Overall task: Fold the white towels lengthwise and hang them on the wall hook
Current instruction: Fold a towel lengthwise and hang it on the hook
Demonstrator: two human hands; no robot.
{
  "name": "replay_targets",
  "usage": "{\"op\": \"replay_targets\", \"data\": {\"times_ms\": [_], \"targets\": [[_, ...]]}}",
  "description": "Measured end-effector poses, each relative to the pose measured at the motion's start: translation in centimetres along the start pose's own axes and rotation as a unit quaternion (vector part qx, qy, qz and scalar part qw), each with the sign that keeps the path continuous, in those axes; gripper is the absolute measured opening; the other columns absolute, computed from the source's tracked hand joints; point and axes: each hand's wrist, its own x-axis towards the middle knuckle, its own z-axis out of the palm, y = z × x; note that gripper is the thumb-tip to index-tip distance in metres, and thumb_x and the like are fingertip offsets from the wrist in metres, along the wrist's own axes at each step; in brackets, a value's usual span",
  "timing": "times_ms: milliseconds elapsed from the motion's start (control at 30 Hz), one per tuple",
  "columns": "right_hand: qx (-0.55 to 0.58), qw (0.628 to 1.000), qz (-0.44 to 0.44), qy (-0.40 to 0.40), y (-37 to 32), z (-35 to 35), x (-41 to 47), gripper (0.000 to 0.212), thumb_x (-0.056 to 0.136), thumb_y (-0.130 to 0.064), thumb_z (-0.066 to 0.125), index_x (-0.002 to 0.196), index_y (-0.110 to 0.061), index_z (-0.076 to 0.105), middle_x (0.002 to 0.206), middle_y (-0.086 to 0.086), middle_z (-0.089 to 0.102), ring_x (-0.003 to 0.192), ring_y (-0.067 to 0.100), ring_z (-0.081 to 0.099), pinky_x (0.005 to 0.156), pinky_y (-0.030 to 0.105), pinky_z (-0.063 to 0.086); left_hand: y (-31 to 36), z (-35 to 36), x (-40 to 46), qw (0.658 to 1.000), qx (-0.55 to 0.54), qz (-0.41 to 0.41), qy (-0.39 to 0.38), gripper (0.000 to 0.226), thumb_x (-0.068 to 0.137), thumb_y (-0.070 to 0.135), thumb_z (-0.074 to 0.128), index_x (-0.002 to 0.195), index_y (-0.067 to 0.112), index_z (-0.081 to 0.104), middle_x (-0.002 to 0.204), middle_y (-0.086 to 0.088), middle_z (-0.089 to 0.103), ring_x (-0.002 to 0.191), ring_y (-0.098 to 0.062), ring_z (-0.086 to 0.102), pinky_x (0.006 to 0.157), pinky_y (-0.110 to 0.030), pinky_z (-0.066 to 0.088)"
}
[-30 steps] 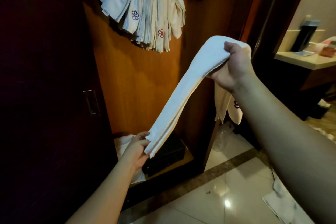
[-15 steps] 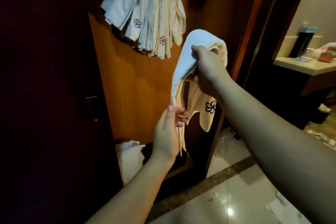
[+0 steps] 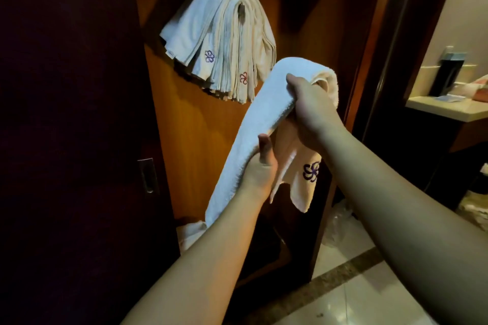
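Holding one folded white towel (image 3: pixel 253 134) up in front of the wooden panel (image 3: pixel 195 126), so this one's mid-way: the lengthwise fold looks done, and it's doubled over the right hand (image 3: pixel 311 111), which has its fingers curled around the bend at the top. The left hand (image 3: pixel 260 166) grips the front half lower down, thumb up along the edge. The back half hangs behind with a purple embroidered logo (image 3: pixel 311 171) showing.

Up and to the left, a thick stack of hung towels (image 3: pixel 224 39) is already draped over the wall hook (image 3: pixel 241 10), so most of the job seems finished. What's left for this towel is lifting it onto that hook. There might be more towels waiting in the pale heap (image 3: pixel 188 235) low down by the panel, but it's too dark there to say.
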Motion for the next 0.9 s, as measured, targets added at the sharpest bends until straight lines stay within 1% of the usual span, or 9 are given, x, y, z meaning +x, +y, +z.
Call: {"op": "replay_targets", "data": {"times_ms": [100,167,267,400,500,633,733,800,900], "targets": [[-0.086,0.996,-0.024,0.021,0.6,-1.7,0.4,0.078,0.072,-0.065,0.055,0.127,-0.009,0.061,0.128,0.005,0.063,0.120,0.026,0.058,0.110,0.046,0.041,1.2,-0.6,0.9,0.986,-0.163,-0.023,0.006,0.089,0.079,0.089,0.026,0.138,0.028,0.053,0.148,-0.001,0.051,0.138,-0.018,0.043,0.110,-0.016,0.031],[-0.121,0.992,-0.013,0.028,0.9,-2.7,0.6,0.073,0.089,-0.061,0.052,0.140,-0.008,0.052,0.141,0.009,0.054,0.131,0.028,0.049,0.112,0.035,0.033,1.5,-1.1,2.3,0.959,-0.280,-0.026,0.046,0.048,0.084,0.072,0.053,0.113,0.035,0.064,0.131,0.001,0.064,0.128,-0.021,0.054,0.115,-0.037,0.038],[-0.113,0.992,0.007,0.057,2.0,-3.8,1.7,0.064,0.100,-0.054,0.044,0.146,-0.009,0.044,0.148,0.009,0.047,0.135,0.024,0.043,0.099,0.023,0.028,1.4,-2.0,4.1,0.938,-0.285,-0.037,0.194,0.046,0.071,0.065,0.073,0.095,0.026,0.076,0.105,0.002,0.075,0.106,-0.019,0.069,0.100,-0.044,0.053],[-0.014,0.995,0.036,0.091,3.5,-4.6,1.3,0.071,0.092,-0.060,0.054,0.145,-0.014,0.045,0.145,0.003,0.049,0.137,0.023,0.044,0.116,0.028,0.025,3.0,-3.2,5.8,0.952,-0.259,0.022,0.160,0.035,0.101,0.036,0.052,0.121,0.012,0.065,0.119,-0.002,0.070,0.112,-0.014,0.065,0.105,-0.033,0.048],[0.102,0.980,0.023,0.170,6.5,-6.1,4.2,0.067,0.061,-0.069,0.069,0.113,-0.026,0.065,0.117,0.001,0.068,0.112,0.017,0.064,0.112,0.040,0.041,3.6,-4.6,7.5,0.972,-0.187,0.026,0.140,0.034,0.099,0.041,0.049,0.122,0.019,0.061,0.131,-0.004,0.063,0.122,-0.018,0.057,0.115,-0.042,0.038],[0.158,0.968,0.018,0.194,5.9,-6.8,7.0,0.024,0.078,-0.037,0.070,0.094,-0.026,0.058,0.105,0.006,0.068,0.099,0.017,0.069,0.102,0.042,0.051,4.4,-6.2,9.5,0.993,-0.059,0.007,0.101,0.056,0.096,0.051,0.053,0.144,0.023,0.049,0.148,-0.003,0.048,0.129,-0.015,0.045,0.107,-0.030,0.030],[0.071,0.981,0.040,0.174,4.3,-6.2,9.6,0.040,0.082,-0.048,0.058,0.111,-0.021,0.059,0.110,0.002,0.065,0.100,0.014,0.061,0.102,0.037,0.040,4.7,-7.2,11.9,0.994,-0.048,-0.003,0.100,0.062,0.096,0.054,0.055,0.149,0.024,0.044,0.146,0.001,0.044,0.133,-0.015,0.041,0.098,-0.028,0.026],[0.003,0.987,0.028,0.158,3.7,-6.0,12.0,0.067,0.077,-0.060,0.049,0.127,-0.017,0.058,0.125,0.003,0.063,0.109,0.017,0.058,0.106,0.038,0.038,5.0,-7.6,13.1,0.992,-0.075,-0.006,0.102,0.058,0.094,0.054,0.058,0.142,0.022,0.052,0.138,0.004,0.050,0.128,-0.013,0.048,0.097,-0.024,0.028],[-0.048,0.985,0.022,0.166,2.8,-5.2,14.6,0.058,0.093,-0.050,0.044,0.136,-0.011,0.053,0.136,0.006,0.056,0.122,0.026,0.052,0.110,0.041,0.035,5.1,-7.5,15.3,0.982,-0.152,0.026,0.104,0.014,0.098,0.035,0.058,0.099,0.023,0.065,0.092,0.009,0.076,0.082,0.003,0.068,0.066,-0.006,0.045]]}}
